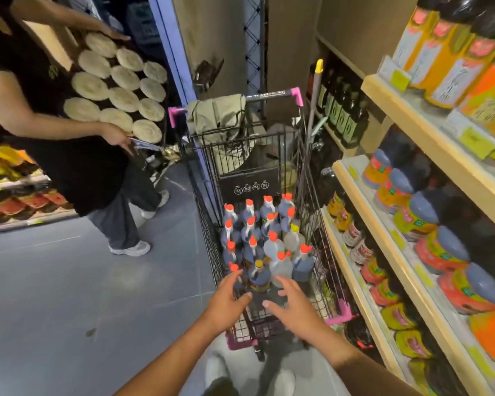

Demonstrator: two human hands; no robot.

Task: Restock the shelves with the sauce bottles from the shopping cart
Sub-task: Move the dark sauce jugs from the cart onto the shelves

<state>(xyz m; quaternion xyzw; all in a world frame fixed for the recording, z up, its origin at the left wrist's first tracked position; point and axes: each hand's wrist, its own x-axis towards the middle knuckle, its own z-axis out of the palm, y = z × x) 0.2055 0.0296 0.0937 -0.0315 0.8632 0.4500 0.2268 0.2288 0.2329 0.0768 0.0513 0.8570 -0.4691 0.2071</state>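
Head view — "Was anything gripped?" was asked.

"Nothing. The left hand [226, 300] and right hand [293, 305] were held open, fingers spread, on either side of a yellow-capped bottle [259, 277], probably so that it could be clasped from both flanks."

"And the other sauce bottles [269, 218]?"

"They were stood upright, packed together in the shopping cart [342, 314], which was parked just beside the shelves [429, 141] — presumably so that each lift was kept short. Flatbreads [120, 98] were held by another person [55, 138] on the left."
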